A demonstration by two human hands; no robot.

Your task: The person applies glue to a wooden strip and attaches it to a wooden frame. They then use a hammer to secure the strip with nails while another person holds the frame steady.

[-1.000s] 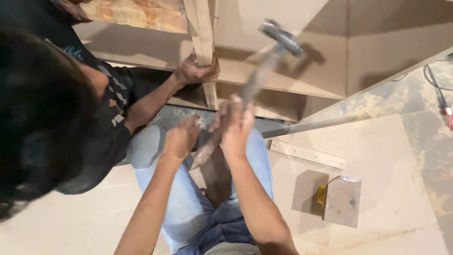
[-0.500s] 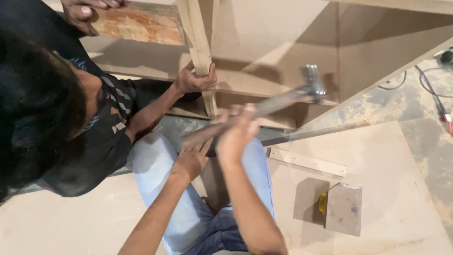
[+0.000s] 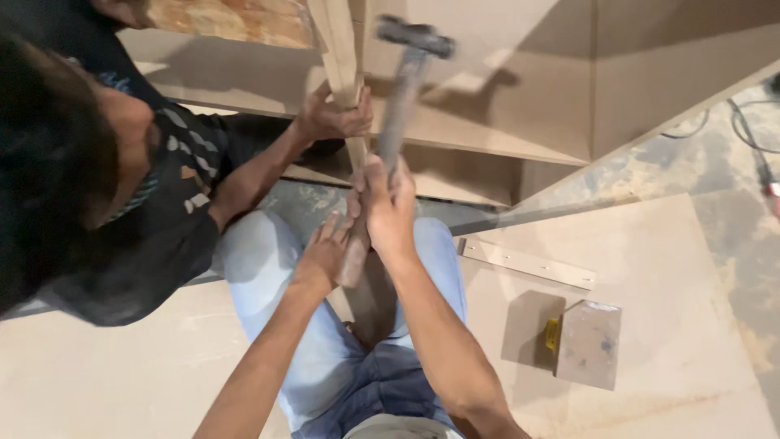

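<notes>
- Head view: the person sits on the floor in blue jeans (image 3: 325,358) and swings a hammer (image 3: 398,106) at an upright wooden post (image 3: 345,73).
- To hit well, the person should keep the handle firm, watch the spot on the post, and bring the head down flat so it does not slip off.
- The swing should stay away from the helper's hand (image 3: 329,118), which grips the post just beside the hammer, at about 9 o'clock from the handle.
- The hammer is raised; its metal head sits at 12 o'clock from the person's hands, close to the post and blurred.
- The right hand (image 3: 388,203) is wrapped tight around the hammer's handle, fingers closed on it.
- The left hand (image 3: 323,256) sits at about 7 o'clock from the right one. Its fingers look loose and spread, touching the low end of the handle, though the blur makes this hard to be sure of.
- At 3 o'clock from the knees, a thin wooden strip (image 3: 528,262) lies on a flat board (image 3: 691,341).
- Below it rests a small square block (image 3: 589,343).
</notes>
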